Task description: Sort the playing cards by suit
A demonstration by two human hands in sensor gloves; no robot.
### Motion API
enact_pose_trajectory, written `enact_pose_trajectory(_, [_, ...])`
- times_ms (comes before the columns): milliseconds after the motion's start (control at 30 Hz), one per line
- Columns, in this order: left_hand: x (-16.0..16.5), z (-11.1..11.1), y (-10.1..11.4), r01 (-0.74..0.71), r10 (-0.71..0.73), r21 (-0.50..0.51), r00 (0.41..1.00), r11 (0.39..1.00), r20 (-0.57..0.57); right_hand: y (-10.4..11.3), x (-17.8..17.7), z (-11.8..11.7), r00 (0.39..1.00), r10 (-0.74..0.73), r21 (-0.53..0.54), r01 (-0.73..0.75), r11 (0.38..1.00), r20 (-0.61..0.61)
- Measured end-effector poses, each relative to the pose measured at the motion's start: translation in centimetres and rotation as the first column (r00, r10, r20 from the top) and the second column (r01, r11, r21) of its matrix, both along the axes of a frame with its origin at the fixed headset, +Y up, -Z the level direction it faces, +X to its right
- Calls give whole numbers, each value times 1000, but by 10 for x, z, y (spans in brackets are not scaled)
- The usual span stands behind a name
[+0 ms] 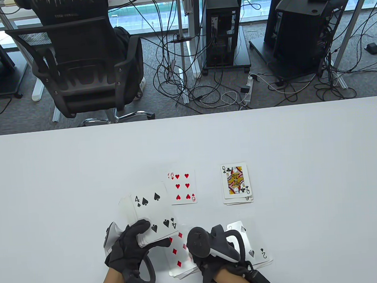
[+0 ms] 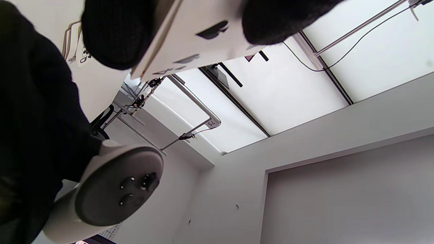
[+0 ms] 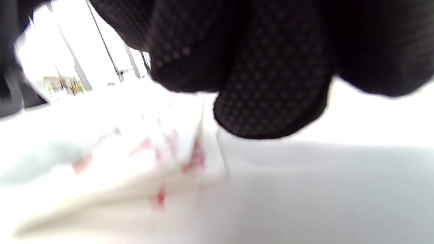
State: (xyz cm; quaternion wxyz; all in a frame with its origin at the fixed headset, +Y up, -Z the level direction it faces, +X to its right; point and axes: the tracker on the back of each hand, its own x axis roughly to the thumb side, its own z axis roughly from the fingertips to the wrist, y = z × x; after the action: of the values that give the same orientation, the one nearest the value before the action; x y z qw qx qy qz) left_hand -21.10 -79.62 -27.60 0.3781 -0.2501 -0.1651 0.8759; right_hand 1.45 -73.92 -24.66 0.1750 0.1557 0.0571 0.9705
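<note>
White table [image 1: 50, 190], left hand [image 1: 128, 246] gripping fanned deck [image 1: 151, 215], right hand [image 1: 215, 243] palm-down over spade pile [image 1: 257, 249], grip unclear

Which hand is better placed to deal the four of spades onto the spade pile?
The right hand: it holds nothing and lies between the diamond pile and the spade pile. The left hand has its grip on the deck.
</note>
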Motion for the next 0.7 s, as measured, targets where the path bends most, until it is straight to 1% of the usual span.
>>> enact_pose_trajectory(67, [3,1,-1,9,-9,-3,1000,1000,13,12,10,-1,992,-127,95,125,988,7])
enact_pose_trajectory(133, [6,2,-2,15,-15,-4,1000,1000,23,19,16,-2,976,-219,135,219,966,-14])
enact_pose_trajectory(167, [7,2,-3,19,-19,-4,999,1000,29,22,19,-3,957,-287,138,290,947,-40])
enact_pose_trajectory(267, [12,4,-4,35,-35,-1,998,999,53,27,25,-2,889,-456,130,457,880,-41])
enact_pose_trajectory(333, [16,5,-5,49,-49,0,996,999,71,27,26,-1,854,-518,130,520,844,-51])
enact_pose_trajectory(400, [20,6,-6,60,-60,-1,994,998,90,27,25,0,849,-525,148,528,836,-61])
enact_pose_trajectory(500, [26,8,-8,75,-75,-3,990,997,118,24,20,2,891,-442,143,453,880,-101])
enact_pose_trajectory(600, [29,9,-9,82,-81,-2,988,997,134,23,13,6,914,-387,166,404,900,-123])
enact_pose_trajectory(700, [30,10,-8,83,-82,2,987,997,141,23,9,9,932,-342,199,360,911,-120])
